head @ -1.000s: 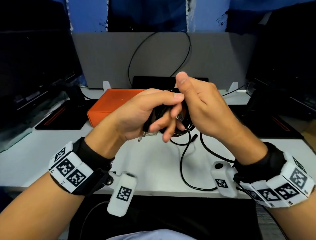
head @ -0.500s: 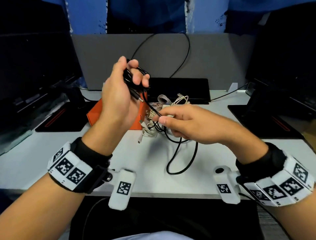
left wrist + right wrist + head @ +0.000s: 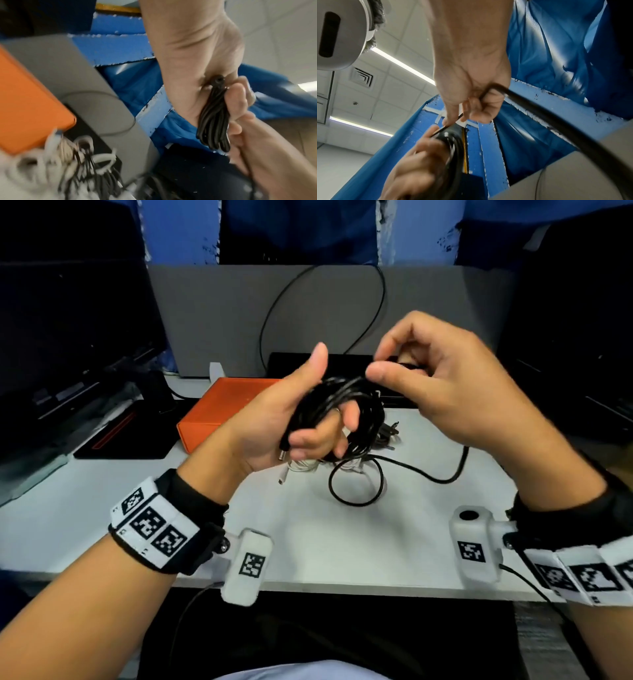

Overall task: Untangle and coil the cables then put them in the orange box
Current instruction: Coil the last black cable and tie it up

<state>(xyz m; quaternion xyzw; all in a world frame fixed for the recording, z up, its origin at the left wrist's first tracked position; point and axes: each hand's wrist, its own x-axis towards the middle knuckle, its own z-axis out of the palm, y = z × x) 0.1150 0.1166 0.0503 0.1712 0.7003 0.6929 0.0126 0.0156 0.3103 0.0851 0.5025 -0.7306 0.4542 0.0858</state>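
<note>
**Both hands on the black cable, coil held above the counter**

The left hand (image 3: 274, 419) is raised over the white counter (image 3: 85, 518), palm turned toward the person, thumb standing straight up. Its grip is closed: the fingers curl round a bundle of black cable (image 3: 329, 405) that loops over them in several turns, and a barrel plug (image 3: 283, 451) pokes out just below the curled fingertips. In the left wrist view the same bundle (image 3: 214, 121) runs as packed parallel strands between palm and fingers, with the round plug end at the top of the fist.

The right hand (image 3: 442, 385) sits just to the right of the left grip and slightly higher. Its grip is a pinch, thumb and forefinger nipping one strand of the black cable where it meets the top of the coil; the other fingers are bent behind. The right wrist view shows the strand (image 3: 539, 115) passing through the curled fingers and sweeping away toward the lower right.

Below both grips, the loose tail of the cable drops to the counter, forms one open loop (image 3: 356, 484) and trails off to the right. Directly under the left grip lies a tangle of white cables (image 3: 56, 152) mixed with dark strands, blurred in the wrist view.

The orange box (image 3: 219, 409) rests on the counter beyond and to the left of the left grip, apart from the hands. A grey partition (image 3: 212, 316) stands behind it.
</note>
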